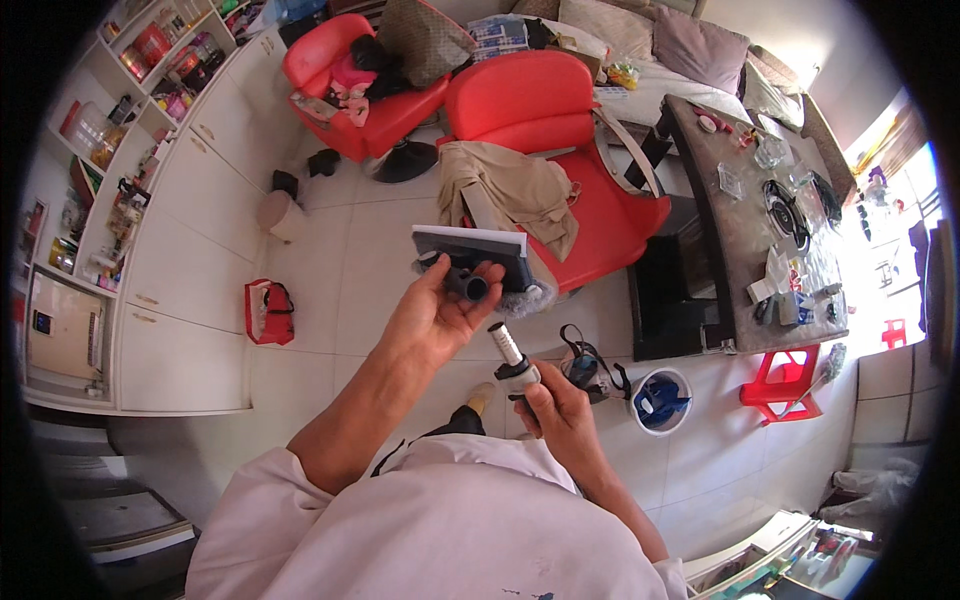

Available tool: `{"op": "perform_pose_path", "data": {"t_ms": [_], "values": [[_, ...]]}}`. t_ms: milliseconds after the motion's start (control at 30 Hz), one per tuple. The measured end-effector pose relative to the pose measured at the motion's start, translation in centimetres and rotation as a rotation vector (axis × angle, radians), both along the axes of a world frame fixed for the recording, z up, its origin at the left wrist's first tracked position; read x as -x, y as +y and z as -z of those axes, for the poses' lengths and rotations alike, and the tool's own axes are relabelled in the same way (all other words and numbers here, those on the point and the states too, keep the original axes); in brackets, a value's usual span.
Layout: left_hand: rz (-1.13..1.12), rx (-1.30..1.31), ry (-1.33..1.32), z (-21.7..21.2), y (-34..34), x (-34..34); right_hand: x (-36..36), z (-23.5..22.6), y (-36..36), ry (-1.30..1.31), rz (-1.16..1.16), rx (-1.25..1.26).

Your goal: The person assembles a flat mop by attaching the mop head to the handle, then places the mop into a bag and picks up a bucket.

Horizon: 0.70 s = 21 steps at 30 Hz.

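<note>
My left hand [440,305] is closed around the dark round socket of a flat cleaning head [480,250]. The head is rectangular and dark grey with a pale strip along its far edge; grey fluff [528,298] shows beneath its right end. In my right hand [565,405] is a pole end [508,345], a whitish ribbed tube with a black rim and a black-and-white collar. It points up toward the socket, a small gap apart from it. The rest of the pole is hidden by my hand and body.
Two red chairs [590,200] stand ahead, one draped with a beige cloth [515,185]. A cluttered dark table [735,220] is at the right, near a white bucket [640,424] and red stool [775,385]. White cabinets [180,270] line the left; a red bag [270,312] lies nearby.
</note>
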<state>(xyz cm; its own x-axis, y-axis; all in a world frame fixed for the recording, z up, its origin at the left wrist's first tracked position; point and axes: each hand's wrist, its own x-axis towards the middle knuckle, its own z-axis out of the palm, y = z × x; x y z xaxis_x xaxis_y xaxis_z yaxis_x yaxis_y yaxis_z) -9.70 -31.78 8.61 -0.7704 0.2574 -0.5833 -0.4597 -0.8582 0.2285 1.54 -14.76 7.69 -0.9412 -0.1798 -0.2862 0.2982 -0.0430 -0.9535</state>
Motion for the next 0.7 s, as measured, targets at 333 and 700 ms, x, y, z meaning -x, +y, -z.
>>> {"op": "perform_pose_path", "data": {"t_ms": [333,700], "values": [[-0.154,0.301,0.034,-0.8,-2.5,-0.7,1.5,1.8,-1.5,-0.034,-0.082,0.048],[-0.127,0.607,0.137,-0.4,-5.3,-3.0,3.4,3.1,-4.3,0.002,-0.204,0.065]]}}
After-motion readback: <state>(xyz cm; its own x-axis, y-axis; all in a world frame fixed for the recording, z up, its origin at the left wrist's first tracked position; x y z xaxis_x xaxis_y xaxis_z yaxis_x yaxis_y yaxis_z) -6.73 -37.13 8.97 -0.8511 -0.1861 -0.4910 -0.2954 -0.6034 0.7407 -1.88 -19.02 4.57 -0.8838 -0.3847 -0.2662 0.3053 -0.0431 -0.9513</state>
